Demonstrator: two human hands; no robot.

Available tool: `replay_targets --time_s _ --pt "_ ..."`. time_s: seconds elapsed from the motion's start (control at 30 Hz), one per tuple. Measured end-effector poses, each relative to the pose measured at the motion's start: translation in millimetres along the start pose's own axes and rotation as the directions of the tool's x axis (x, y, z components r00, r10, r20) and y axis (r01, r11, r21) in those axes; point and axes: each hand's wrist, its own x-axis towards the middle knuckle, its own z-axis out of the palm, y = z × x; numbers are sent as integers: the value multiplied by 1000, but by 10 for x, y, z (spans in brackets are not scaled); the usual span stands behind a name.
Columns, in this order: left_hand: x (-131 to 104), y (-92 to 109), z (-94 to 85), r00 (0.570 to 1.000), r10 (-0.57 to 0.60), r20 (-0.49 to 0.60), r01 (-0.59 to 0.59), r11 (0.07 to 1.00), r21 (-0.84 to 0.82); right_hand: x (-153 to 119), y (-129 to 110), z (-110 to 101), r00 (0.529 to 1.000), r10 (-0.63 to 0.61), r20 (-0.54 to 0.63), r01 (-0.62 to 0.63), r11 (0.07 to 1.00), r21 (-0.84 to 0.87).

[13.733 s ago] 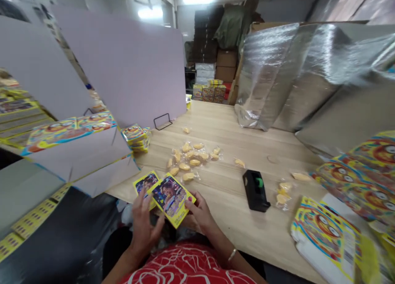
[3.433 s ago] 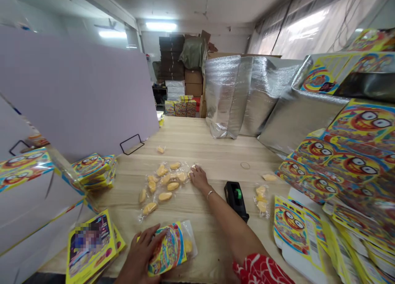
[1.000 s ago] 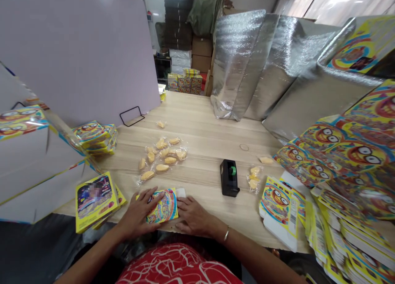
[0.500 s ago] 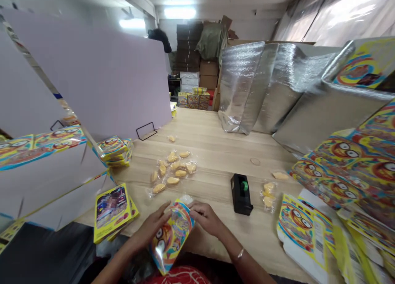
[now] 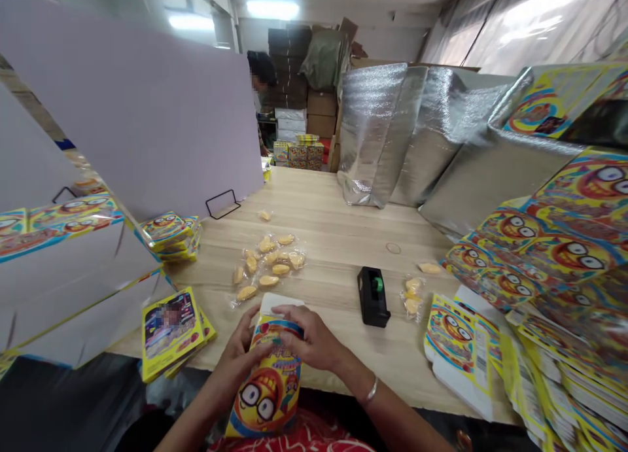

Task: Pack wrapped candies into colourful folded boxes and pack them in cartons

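A colourful cardboard box [image 5: 267,390] with a cartoon face in glasses is held upright but tilted at the table's near edge. My left hand [image 5: 240,347] grips its left side, thumb across the front. My right hand [image 5: 314,337] wraps round the top right edge, fingers bent over the front panel. A white flap [image 5: 277,301] stands out at the box's far end. What is inside the box is hidden. Just beyond it lie several yellow pieces in clear wrappers [image 5: 269,280]. To the right stands a black tape dispenser [image 5: 373,298] with a green core.
Flattened printed boxes [image 5: 456,337] pile up at the right, below finished-looking cartons [image 5: 520,236]. More wrapped pieces [image 5: 413,298] and a rubber band [image 5: 393,248] lie nearby. Yellow boxes [image 5: 171,331] stack at the left. A person [image 5: 262,79] stands behind the lilac panel [image 5: 161,105].
The box has turned more upright and its front now faces me. My right hand has closed over its upper right edge. The view has shifted slightly, and the person at the back shows more.
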Motion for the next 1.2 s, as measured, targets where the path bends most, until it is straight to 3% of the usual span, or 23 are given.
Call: replay_targets --time_s 0.03,0.1,0.17,0.27,0.37,0.5,0.57,0.63,0.7,0.77,0.87,0.93,1.07,1.2 --pt "-21 26 13 999 27 -42 -27 1000 0 -17 -31 24 990 -7 -142 1 999 -43" --pt "-81 58 33 990 72 -120 -71 997 10 -74 -66 85 921 -14 -388 -25 995 -95" --pt "-148 53 35 983 87 -164 -83 996 31 -150 -54 150 891 30 -452 -56 997 -45" --pt "-192 14 -3 985 56 -162 -42 996 85 -248 27 208 928 157 -338 -132 987 97" --pt "-129 23 -46 978 76 -196 -32 975 220 -287 84 212 929 257 -265 -209 958 196" --pt "-16 128 -26 958 231 -173 -145 903 404 -243 23 231 894 293 -340 -175 925 338" --pt "-6 177 -5 956 260 -133 -189 897 399 -200 -25 240 861 367 -352 -154 847 508" --pt "-22 207 -9 952 280 -124 -221 909 354 -162 -54 220 876 401 -269 -146 750 645" --pt "-44 229 -46 954 284 -102 -236 913 334 -144 -66 166 916 339 -217 -124 750 650" --pt "-62 263 -99 962 267 -52 -228 898 377 -145 -74 97 948 231 -218 -66 815 575" --pt "-89 343 -128 964 261 46 -253 854 455 -146 -116 23 978 135 -159 -26 836 548" --pt "-105 403 -87 958 279 72 -277 825 492 -121 -162 7 968 193 -159 -69 817 572" --pt "-99 491 42 951 306 -45 -243 829 505 -31 -224 -1 895 398 -201 -208 771 603" --pt "-69 518 15 979 204 -5 -165 808 565 -33 -195 -85 914 390 -110 -254 762 595"
